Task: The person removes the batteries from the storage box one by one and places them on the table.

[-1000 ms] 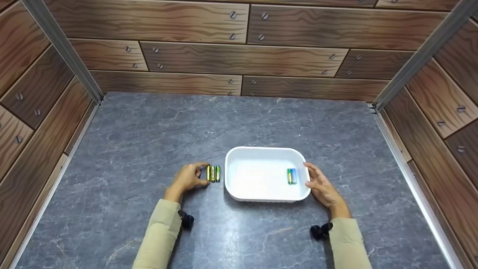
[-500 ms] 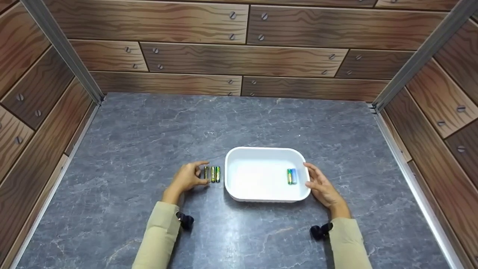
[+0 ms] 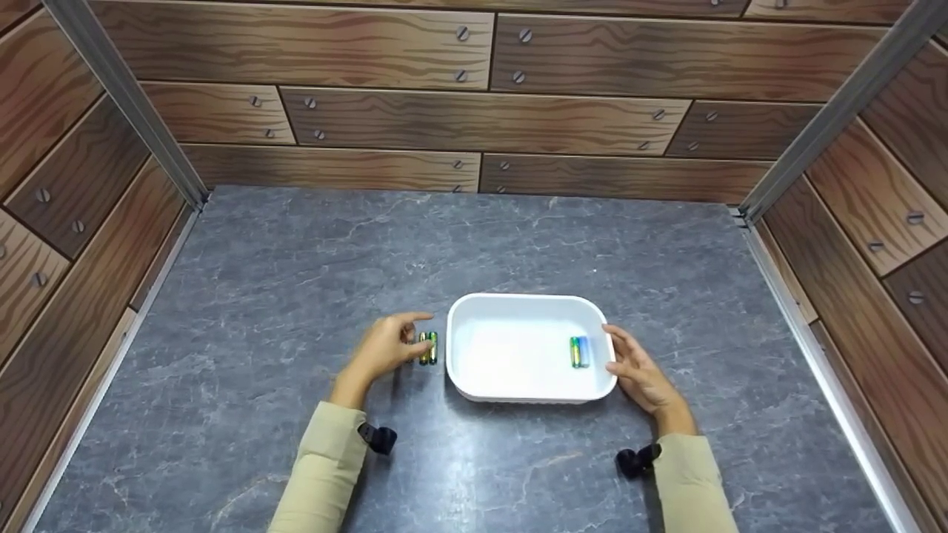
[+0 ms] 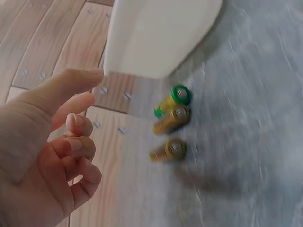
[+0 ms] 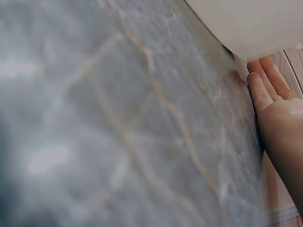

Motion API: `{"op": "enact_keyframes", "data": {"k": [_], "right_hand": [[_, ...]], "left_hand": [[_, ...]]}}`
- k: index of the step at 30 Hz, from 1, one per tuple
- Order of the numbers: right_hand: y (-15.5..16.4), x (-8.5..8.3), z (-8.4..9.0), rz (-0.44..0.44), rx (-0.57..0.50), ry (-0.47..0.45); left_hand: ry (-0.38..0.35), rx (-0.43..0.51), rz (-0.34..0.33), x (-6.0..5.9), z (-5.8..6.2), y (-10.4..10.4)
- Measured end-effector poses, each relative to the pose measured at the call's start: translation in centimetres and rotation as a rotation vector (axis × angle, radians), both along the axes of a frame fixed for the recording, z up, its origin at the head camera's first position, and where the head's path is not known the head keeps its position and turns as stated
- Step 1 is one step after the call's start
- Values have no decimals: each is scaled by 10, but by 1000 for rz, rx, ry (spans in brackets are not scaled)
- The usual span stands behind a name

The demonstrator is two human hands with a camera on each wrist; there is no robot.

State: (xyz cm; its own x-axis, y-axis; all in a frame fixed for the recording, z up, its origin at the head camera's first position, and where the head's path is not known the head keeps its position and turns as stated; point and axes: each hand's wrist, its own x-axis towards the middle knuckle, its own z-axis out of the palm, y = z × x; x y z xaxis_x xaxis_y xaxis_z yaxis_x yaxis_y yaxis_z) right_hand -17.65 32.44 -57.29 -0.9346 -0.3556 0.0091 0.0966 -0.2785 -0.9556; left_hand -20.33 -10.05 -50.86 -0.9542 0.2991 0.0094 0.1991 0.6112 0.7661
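Observation:
Three gold and green batteries [image 4: 171,118] lie side by side on the grey table, just left of a white tray [image 3: 511,359]. My left hand [image 3: 386,348] hovers at their left with thumb and fingers loosely curled, holding nothing; in the head view it hides the leftmost one. The left wrist view shows the left hand [image 4: 66,137] apart from all three. One green and blue battery [image 3: 578,351] lies inside the tray near its right wall. My right hand [image 3: 635,370] rests with straight fingers against the tray's right side; the tray wall [image 5: 246,23] and right hand [image 5: 277,109] show in the right wrist view.
The grey marble-patterned table [image 3: 296,252] is enclosed by wood-patterned walls [image 3: 474,111] at the back and both sides, with metal posts in the back corners. Bare tabletop stretches behind the tray and to the far left and right.
My left hand has nudged the leftmost battery slightly apart from the other two, then lifted and shifted right over them. The right hand and the tray have stayed put.

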Motion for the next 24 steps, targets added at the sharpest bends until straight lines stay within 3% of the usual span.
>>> {"op": "enact_keyframes", "data": {"k": [15,24], "right_hand": [[1,-1,-1,46,-31,27],[2,0,-2,53,-47,36]], "left_hand": [[92,15,-93,1,9,36],[82,-5,-151,0,13,58]]}}
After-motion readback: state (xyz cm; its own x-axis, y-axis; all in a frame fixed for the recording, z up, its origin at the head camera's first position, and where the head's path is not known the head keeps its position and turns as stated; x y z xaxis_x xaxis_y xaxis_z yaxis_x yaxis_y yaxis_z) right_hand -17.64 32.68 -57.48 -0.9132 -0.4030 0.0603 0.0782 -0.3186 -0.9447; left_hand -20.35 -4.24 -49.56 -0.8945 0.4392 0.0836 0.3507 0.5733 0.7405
